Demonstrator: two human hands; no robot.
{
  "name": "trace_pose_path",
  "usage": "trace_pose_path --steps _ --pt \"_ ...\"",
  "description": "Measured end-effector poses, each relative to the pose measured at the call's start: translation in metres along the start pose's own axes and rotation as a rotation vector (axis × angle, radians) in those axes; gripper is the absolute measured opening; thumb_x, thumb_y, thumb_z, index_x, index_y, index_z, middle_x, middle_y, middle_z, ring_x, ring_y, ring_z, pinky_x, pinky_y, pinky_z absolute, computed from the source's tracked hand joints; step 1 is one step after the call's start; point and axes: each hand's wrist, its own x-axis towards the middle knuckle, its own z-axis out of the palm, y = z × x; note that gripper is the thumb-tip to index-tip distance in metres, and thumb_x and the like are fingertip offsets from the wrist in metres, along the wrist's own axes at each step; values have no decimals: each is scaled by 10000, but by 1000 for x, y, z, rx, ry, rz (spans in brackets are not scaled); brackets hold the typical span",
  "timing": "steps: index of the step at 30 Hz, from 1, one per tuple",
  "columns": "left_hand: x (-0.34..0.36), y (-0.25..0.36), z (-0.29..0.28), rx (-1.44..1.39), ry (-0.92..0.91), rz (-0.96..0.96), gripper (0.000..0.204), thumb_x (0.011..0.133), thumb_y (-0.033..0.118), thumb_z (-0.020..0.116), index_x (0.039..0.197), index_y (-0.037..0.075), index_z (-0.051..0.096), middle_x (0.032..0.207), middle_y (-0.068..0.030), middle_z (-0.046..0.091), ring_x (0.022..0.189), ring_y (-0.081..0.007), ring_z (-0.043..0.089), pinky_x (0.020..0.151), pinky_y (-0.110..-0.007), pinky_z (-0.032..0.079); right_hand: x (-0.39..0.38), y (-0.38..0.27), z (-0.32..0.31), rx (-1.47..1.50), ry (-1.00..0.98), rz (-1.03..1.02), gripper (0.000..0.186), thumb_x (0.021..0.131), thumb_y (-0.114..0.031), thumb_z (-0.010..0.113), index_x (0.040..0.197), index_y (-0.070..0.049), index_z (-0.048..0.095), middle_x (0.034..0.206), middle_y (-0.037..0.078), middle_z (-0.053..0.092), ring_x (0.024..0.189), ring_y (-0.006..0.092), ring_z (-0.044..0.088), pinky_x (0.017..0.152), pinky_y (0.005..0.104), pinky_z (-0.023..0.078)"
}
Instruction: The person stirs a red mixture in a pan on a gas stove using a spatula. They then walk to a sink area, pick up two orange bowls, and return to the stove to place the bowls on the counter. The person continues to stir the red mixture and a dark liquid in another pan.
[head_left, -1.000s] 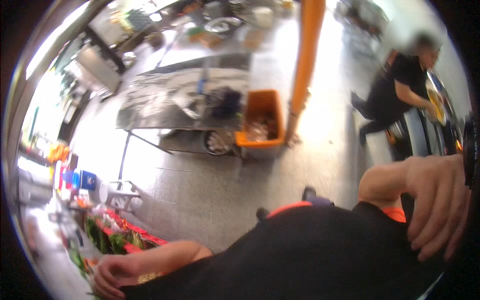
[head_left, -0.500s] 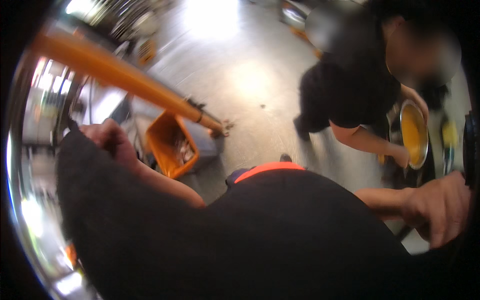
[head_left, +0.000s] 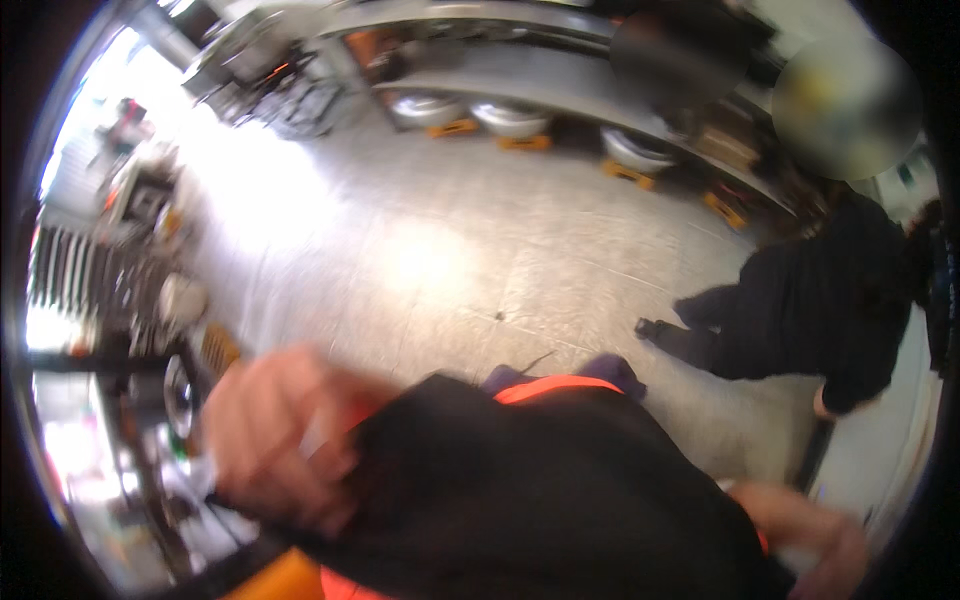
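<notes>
In the head view the left hand (head_left: 275,440) is a blur against the black garment (head_left: 540,490) with orange trim that fills the lower frame; its fingers curl at the cloth's edge, though whether they pinch it I cannot tell. The right hand (head_left: 810,535) (also smeared) lies low at right, grip unclear. Another person (head_left: 820,300) in black stands on the grey floor (head_left: 440,250).

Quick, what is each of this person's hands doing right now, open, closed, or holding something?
Left hand: blurred, fingers curled against the black fabric garment; whether it grips cannot be told.
Right hand: blurred at the lower edge; cannot be told.
</notes>
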Motion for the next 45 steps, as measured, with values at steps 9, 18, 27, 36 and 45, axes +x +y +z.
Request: trace_pose_path --steps 9,18,27,36,45 --pt "-120 175 -297 1295 970 -532 113 902 182 643 906 71 625 739 -11 604 670 -93 559 707 -268 473 104 352 -90 -77 531 713 203 844 -15 610 1037 -27 673 976 92 684 894 162 642 777 279 512" --pt "-307 244 -546 1037 1384 -1357 265 943 281 611 944 16 623 804 -86 661 612 -110 548 544 -252 431 115 876 -127 -653 157 1862 289 864 -152 672 1107 -8 611 1065 183 663 970 301 643 864 391 503" --pt "-460 385 -561 619 2323 -1660 123 884 169 555 900 56 600 726 -66 576 636 -187 558 568 -328 444 480 1290 -9 -137 -384 1029 380 885 -251 621 1188 -24 595 1127 194 646 1051 349 613 909 435 482" --pt "-489 517 -891 1057 1353 -2127 268 850 265 553 966 87 717 947 -129 699 838 -261 677 759 -395 523 624 1670 56 -238 -568 1282 347 840 -296 649 1029 -6 679 1004 190 687 975 310 648 834 407 510" --pt "-142 774 -1494 1837 1459 -1418 498 764 50 612 1259 73 560 1279 -188 546 1195 -347 529 992 -393 450 811 1891 -47 -82 -487 1806 240 869 -168 661 1008 29 656 894 150 681 712 245 689 552 372 556"
